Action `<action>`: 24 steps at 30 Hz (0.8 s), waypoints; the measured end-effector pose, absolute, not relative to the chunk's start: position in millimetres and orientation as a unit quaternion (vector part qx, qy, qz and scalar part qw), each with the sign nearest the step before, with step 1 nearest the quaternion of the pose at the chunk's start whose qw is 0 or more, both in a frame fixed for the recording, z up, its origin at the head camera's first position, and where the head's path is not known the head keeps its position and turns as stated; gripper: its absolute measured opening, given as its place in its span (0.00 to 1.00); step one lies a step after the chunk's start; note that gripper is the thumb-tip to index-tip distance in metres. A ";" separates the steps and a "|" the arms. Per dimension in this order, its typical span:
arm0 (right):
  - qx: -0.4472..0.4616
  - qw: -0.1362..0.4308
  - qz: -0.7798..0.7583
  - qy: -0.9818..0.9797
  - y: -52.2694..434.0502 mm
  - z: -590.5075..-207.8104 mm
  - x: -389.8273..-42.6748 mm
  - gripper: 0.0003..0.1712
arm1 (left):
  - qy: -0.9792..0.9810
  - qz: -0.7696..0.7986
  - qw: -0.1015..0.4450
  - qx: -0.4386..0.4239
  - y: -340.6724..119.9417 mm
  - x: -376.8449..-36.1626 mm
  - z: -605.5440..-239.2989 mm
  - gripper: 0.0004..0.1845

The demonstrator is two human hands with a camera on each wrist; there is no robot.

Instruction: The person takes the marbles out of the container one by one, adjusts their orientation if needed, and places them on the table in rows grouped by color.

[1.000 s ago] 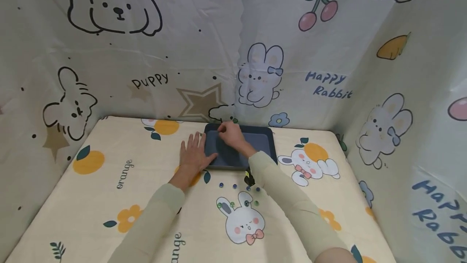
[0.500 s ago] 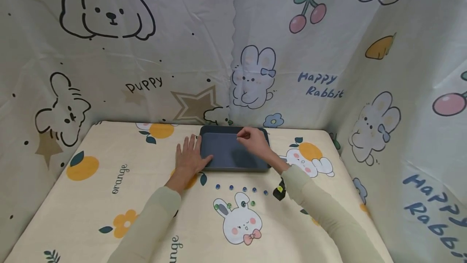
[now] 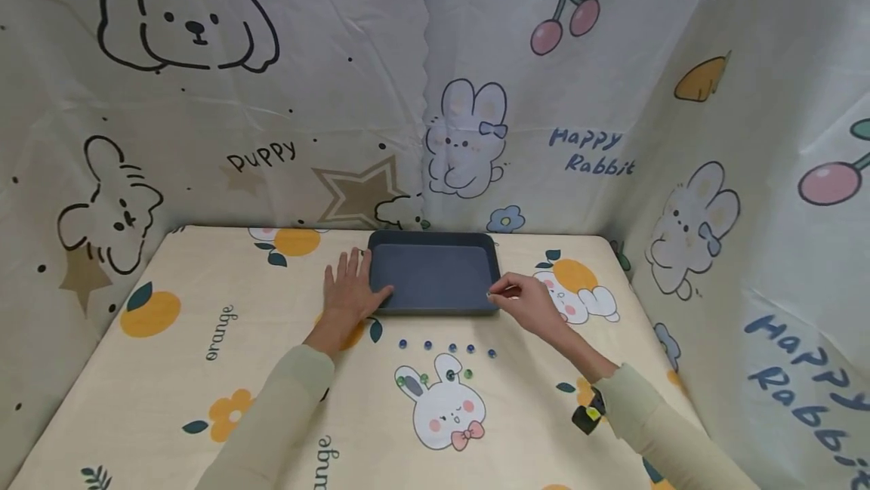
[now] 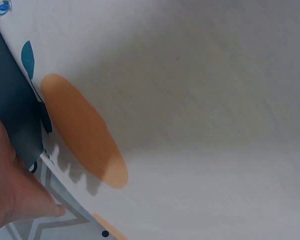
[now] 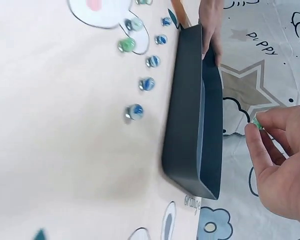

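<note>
My right hand (image 3: pixel 530 303) pinches a green glass marble (image 5: pixel 258 123) between thumb and fingertips, at the right front corner of the dark grey tray (image 3: pixel 435 278) in the head view. With fingers spread, my left hand (image 3: pixel 348 290) rests along the tray's left edge, its thumb over the near left corner. A row of several blue marbles (image 3: pixel 452 347) lies on the cloth in front of the tray. Closer to me is a row of several green marbles (image 3: pixel 424 378), over the printed rabbit's ears. In the right wrist view the blue marbles (image 5: pixel 146 84) show swirls inside.
A cream cloth (image 3: pixel 272 369) printed with oranges, flowers and rabbits covers the table. Behind the tray hangs a pale printed curtain (image 3: pixel 353 97), which continues along both sides. A small black device (image 3: pixel 588 413) sits at my right wrist.
From over the tray, my right hand has moved right and toward me to the tray's right front corner. My left hand keeps its place at the tray, while the head view has shifted slightly.
</note>
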State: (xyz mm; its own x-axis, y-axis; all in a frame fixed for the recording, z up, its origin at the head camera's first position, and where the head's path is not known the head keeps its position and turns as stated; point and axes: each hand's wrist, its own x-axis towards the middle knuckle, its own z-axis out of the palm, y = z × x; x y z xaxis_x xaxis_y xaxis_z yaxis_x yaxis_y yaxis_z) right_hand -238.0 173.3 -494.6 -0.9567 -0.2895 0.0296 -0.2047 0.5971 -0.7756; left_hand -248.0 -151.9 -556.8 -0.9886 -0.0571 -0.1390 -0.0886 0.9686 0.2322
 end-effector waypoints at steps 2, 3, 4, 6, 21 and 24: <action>-0.135 0.056 -0.423 0.894 180.2 -497.1 -226.6 0.04 | 0.990 0.119 0.068 -0.039 -151.1 -248.6 -556.6 0.51; -0.134 0.061 -0.422 0.895 182.8 -498.6 -220.7 0.05 | 0.990 0.118 0.066 -0.040 -150.6 -248.9 -557.1 0.51; -0.133 0.066 -0.419 0.895 184.9 -500.4 -215.1 0.05 | 0.990 0.117 0.067 -0.041 -150.3 -249.2 -557.4 0.51; -0.140 0.081 -0.417 0.894 188.4 -505.1 -204.6 0.05 | 0.990 0.115 0.067 -0.042 -150.0 -249.3 -557.8 0.51; -0.180 0.128 -0.403 0.888 192.1 -543.7 -163.8 0.06 | 0.991 0.117 0.063 -0.035 -150.7 -247.8 -557.5 0.51; -0.177 0.133 -0.392 0.893 193.1 -549.1 -160.2 0.08 | 0.991 0.115 0.061 -0.034 -150.4 -247.7 -557.0 0.51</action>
State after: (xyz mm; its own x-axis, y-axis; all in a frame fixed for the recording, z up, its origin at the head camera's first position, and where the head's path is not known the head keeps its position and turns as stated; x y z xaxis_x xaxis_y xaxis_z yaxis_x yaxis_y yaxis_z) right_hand -160.2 193.1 -549.1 -0.9021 -0.4199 -0.0998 -0.2108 0.6305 -0.7470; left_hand -247.7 -150.4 -557.0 -0.9903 -0.0528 -0.1281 -0.0806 0.9715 0.2230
